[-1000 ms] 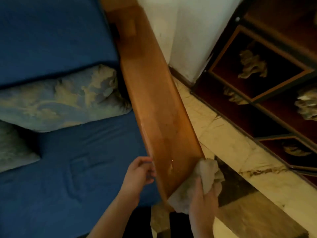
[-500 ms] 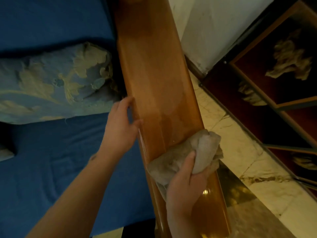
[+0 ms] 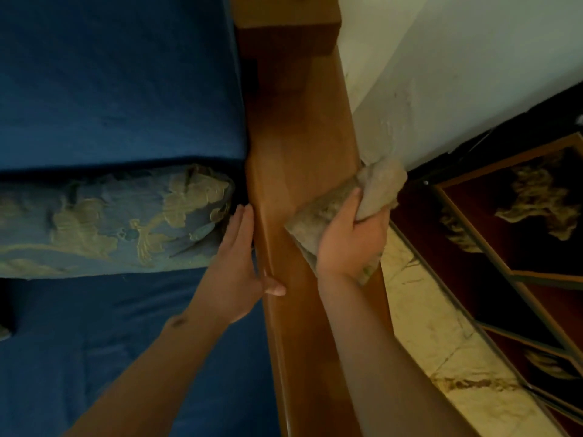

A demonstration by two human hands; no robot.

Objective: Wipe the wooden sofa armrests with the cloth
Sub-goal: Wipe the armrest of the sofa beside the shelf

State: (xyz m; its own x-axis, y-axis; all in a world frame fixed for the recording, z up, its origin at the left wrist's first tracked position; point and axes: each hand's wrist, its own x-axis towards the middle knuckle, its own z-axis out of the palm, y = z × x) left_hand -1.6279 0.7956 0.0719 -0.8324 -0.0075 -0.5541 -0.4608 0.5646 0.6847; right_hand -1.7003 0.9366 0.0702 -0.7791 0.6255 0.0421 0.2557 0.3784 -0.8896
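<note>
A long polished wooden armrest [image 3: 299,140] runs up the middle of the view, beside the blue sofa seat. My right hand [image 3: 350,241] presses a crumpled grey-beige cloth [image 3: 375,184] onto the armrest's right half, about midway along it; part of the cloth hangs over the outer edge. My left hand [image 3: 239,260] lies flat against the armrest's inner edge, fingers straight and thumb resting on the top surface, holding nothing.
A blue patterned cushion [image 3: 120,219] lies on the blue sofa seat [image 3: 120,342] just left of my left hand. A white wall [image 3: 457,74] stands right of the armrest. A dark framed panel [image 3: 520,216] leans over the pale marble floor [image 3: 441,342].
My right hand has slid the cloth farther up the armrest, away from its near end. My left hand has moved up along the inner edge with it.
</note>
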